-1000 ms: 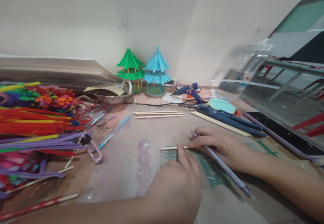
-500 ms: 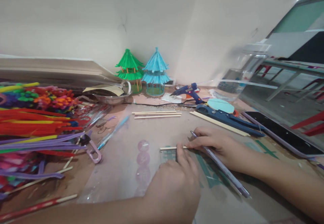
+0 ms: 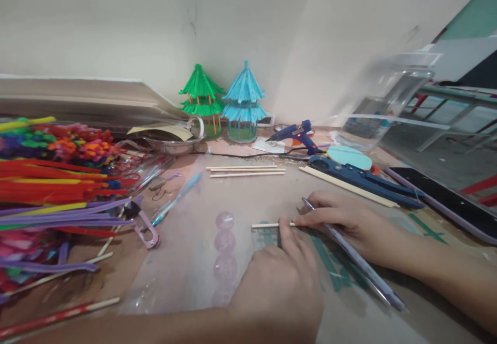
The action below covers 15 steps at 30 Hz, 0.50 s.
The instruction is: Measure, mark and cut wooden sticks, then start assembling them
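My left hand (image 3: 277,282) is closed, its fingers pressing a clear ruler (image 3: 265,238) and a thin wooden stick (image 3: 264,225) flat on the table. My right hand (image 3: 349,222) is closed around a pen (image 3: 361,263), with its fingertips at the stick's right end. Three more wooden sticks (image 3: 246,171) lie side by side farther back. The part of the stick under my fingers is hidden.
A heap of coloured pipe cleaners (image 3: 50,178) fills the left. Green (image 3: 200,100) and blue (image 3: 244,100) pagoda models stand at the wall. A blue glue gun (image 3: 297,134), blue cutters (image 3: 365,178), a dark phone (image 3: 446,199), a metal bowl (image 3: 174,144) and a clear box (image 3: 388,95) lie behind.
The view has shifted slightly; both hands stay in place on the stick and ruler, with the pen still in my right hand.
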### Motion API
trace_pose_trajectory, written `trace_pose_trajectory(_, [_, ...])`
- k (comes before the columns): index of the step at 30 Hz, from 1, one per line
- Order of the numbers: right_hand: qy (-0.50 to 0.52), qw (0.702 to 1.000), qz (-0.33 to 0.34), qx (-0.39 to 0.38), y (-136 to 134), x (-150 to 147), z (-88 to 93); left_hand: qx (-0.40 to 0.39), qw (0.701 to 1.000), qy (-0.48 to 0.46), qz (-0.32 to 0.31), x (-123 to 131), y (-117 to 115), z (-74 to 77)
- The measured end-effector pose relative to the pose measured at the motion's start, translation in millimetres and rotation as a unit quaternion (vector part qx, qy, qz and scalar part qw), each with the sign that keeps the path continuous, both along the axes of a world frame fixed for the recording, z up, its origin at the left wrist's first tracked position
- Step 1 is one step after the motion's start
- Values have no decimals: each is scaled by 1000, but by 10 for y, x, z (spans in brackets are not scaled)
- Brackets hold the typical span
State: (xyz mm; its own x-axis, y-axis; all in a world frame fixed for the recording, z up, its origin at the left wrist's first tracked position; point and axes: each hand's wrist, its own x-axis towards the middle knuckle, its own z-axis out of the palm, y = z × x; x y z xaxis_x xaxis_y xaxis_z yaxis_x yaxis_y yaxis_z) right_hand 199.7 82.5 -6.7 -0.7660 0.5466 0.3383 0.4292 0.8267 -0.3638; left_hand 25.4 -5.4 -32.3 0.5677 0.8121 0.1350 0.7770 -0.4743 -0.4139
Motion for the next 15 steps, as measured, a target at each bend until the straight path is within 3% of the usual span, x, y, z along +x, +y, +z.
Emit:
trace_pose_trajectory(10, [6,1000,2,-4,-4,-12,28,-14,999,-35,-1,8,3,-32])
trace_pose_trajectory(15, [-5,1000,1,8,0,-18,26,-27,999,-12,-19,-18,15,53])
